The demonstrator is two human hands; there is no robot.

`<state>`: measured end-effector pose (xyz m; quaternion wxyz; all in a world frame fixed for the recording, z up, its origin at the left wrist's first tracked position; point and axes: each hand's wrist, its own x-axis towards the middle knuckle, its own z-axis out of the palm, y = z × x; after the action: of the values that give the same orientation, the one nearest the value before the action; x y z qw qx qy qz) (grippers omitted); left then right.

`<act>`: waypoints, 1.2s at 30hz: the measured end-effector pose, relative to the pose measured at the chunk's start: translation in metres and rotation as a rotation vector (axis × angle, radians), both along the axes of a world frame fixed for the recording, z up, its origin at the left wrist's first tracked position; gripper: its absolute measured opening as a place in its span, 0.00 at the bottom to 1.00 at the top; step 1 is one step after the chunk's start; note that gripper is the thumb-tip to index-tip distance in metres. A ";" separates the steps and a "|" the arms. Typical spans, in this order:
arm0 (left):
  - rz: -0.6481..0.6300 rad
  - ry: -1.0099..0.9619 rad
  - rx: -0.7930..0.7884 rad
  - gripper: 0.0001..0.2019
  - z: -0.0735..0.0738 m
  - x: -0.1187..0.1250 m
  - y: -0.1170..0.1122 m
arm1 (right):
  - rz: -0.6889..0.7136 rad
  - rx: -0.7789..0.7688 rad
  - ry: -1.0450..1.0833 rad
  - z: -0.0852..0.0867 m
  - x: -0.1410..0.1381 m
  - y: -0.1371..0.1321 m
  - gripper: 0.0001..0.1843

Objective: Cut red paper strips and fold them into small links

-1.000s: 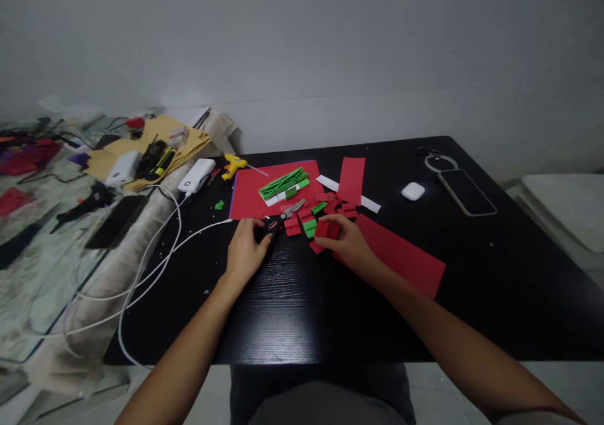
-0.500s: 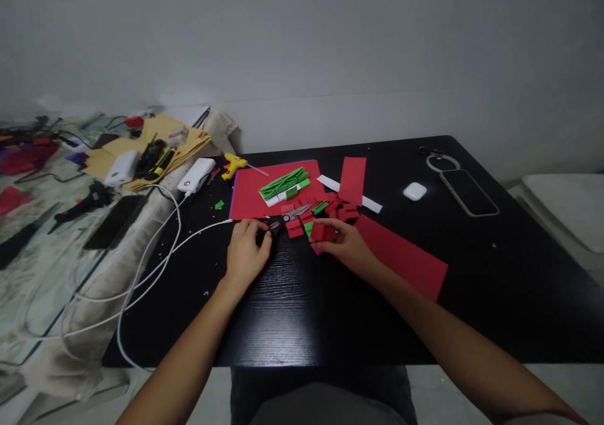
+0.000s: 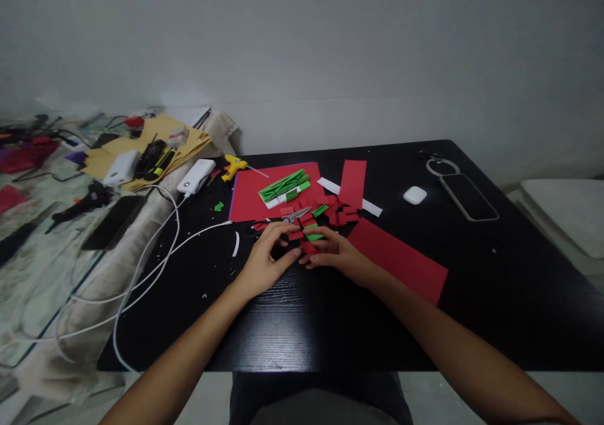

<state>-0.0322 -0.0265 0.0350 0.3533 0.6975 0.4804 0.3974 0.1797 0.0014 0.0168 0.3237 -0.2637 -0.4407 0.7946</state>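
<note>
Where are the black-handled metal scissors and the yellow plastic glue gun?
Black-handled metal scissors (image 3: 297, 214): head view, on the blades.
Yellow plastic glue gun (image 3: 233, 166): head view, on the body.

1. The room is dim, lit by a cool, greyish light that mutes colours.
2. On the wall (image 3: 330, 41), a paler patch sits toward the left, with darkness gathering at the upper corners.
3. A whitish glare spreads over the black table (image 3: 509, 287) near its front edge, bringing out the grain; I'd guess overhead light, but can't place it.
4. Darkness pools beneath the left hand (image 3: 267, 261), merging with the tabletop.
5. The white case (image 3: 414, 195) stands out brightest.
6. Small paper scraps (image 3: 337, 214) look slightly soft.
7. Toward the sides, the chair (image 3: 566, 211) and clutter (image 3: 28, 154) smear and stretch.
</note>
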 end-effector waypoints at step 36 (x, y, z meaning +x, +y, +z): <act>-0.077 -0.015 -0.039 0.13 -0.027 -0.004 0.007 | -0.129 0.055 -0.301 -0.006 -0.002 0.000 0.15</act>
<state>-0.0365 -0.0199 0.0080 0.3855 0.7055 0.4582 0.3790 0.1778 0.0011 0.0105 0.3113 -0.3988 -0.4879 0.7113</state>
